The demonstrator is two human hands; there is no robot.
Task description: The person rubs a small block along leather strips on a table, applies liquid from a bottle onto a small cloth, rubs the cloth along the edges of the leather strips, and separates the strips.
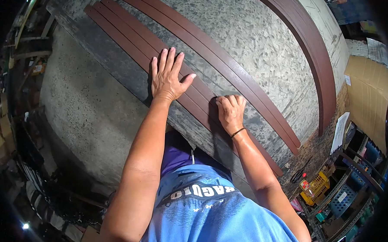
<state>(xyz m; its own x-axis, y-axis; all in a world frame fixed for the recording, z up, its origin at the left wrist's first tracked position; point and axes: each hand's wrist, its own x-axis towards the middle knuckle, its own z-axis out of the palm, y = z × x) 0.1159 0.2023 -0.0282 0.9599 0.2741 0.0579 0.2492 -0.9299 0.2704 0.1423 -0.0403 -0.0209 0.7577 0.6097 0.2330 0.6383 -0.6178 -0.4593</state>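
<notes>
head-worn view, facing down, arm's length

From here I count two bare hands, a left hand (167, 78) and a right hand (231, 112); three groups of long, flat, reddish-brown strips (222, 64), the middle one a pair, the curved stack's layers uncountable; one yellow plastic basket (315, 189); one thin dark wristband (237, 132).

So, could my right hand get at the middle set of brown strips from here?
Likely yes: the right hand is close beside those brown strips, with nothing visible blocking the way.
</notes>
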